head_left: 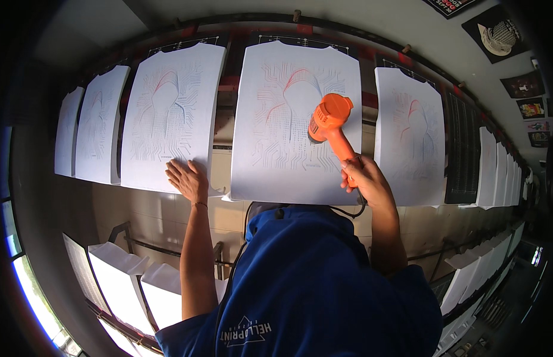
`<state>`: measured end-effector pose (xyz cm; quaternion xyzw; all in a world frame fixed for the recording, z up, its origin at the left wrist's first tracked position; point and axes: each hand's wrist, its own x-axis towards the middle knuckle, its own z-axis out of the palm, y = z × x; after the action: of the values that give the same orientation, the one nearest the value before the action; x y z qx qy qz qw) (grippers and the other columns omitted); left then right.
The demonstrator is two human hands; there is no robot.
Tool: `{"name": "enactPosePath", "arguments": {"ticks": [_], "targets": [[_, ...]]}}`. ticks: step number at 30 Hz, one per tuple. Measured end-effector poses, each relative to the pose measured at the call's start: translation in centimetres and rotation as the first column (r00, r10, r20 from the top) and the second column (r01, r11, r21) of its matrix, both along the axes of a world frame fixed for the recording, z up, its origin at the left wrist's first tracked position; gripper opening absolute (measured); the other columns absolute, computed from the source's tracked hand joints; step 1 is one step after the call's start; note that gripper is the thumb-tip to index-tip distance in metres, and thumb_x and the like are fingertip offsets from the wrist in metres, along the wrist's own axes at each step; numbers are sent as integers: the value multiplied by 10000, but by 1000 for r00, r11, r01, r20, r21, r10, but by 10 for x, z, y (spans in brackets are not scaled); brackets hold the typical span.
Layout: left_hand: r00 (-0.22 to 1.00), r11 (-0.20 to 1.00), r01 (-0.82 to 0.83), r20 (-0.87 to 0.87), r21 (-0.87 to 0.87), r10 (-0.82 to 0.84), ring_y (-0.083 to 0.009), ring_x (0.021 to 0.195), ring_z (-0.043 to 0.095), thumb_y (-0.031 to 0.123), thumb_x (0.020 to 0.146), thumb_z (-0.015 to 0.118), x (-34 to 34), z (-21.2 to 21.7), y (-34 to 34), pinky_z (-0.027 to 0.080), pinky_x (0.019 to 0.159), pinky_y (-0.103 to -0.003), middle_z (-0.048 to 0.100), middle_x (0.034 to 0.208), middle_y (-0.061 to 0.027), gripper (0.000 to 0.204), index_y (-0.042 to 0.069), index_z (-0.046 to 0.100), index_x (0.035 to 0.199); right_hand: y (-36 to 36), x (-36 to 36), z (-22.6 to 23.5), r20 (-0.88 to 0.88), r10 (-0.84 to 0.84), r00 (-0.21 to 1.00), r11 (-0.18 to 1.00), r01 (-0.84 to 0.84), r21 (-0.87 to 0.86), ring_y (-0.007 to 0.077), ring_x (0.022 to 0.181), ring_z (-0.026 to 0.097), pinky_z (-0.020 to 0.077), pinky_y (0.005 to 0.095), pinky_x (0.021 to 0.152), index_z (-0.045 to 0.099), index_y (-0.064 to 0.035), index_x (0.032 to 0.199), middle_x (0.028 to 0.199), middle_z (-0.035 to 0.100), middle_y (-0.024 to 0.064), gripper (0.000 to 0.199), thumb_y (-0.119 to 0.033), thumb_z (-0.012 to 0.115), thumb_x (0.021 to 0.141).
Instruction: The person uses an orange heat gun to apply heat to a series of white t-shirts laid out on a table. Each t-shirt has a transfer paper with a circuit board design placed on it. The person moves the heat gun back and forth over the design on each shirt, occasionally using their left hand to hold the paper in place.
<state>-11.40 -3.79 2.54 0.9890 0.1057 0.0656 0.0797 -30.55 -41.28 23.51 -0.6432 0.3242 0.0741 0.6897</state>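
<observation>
Orange heat gun (334,122) sits over a printed white shirt (252,169), right hand (370,181) wrapped round its handle. Probably light, rigid, top-heavy; grip's the safe hold. Left hand (190,180)'s loosely spread on the next shirt (139,140) over.

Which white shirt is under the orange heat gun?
The white shirt directly before the person; the right hand holds the heat gun over this one alone.

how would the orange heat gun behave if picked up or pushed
The orange heat gun is probably stiff, being smoothly moulded. Rounded at the top, it could rock if pushed. Its black cord may tug when lifted.
</observation>
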Motion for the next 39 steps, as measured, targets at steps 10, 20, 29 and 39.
{"name": "enactPosePath", "arguments": {"ticks": [10,20,29,39], "targets": [[996,997,80,-31,-24,-80,-341,1455,91,444,997,283,46,-16,52,66,1182,-431,133,1561,-207,688,-24,164,1487,4,42,-2,-5,-105,994,994,105,-38,109,627,567,444,249,520,568,-33,910,732,545,11,298,-330,601,907],[999,1000,21,-44,-8,-21,-346,1456,76,463,995,252,113,-14,85,63,1180,-451,122,1567,-197,699,-22,157,1489,18,69,-2,-16,-161,987,986,160,-52,110,618,567,446,244,518,571,-36,905,728,541,9,301,-335,599,910],[973,973,228,-39,-30,-229,-346,1453,100,438,1008,245,112,-13,46,70,1180,-453,158,1560,-193,668,-19,167,1489,41,63,2,-12,-158,987,987,157,-46,109,617,572,449,249,527,570,-32,923,730,547,12,287,-318,591,919],[831,832,553,-44,-44,-555,-343,1455,101,355,1003,324,55,-4,6,78,1177,-470,176,1556,-187,621,-5,185,1489,47,97,-3,15,-141,990,986,142,-83,106,615,570,442,248,507,568,-34,925,738,558,15,317,-347,608,907]]}}
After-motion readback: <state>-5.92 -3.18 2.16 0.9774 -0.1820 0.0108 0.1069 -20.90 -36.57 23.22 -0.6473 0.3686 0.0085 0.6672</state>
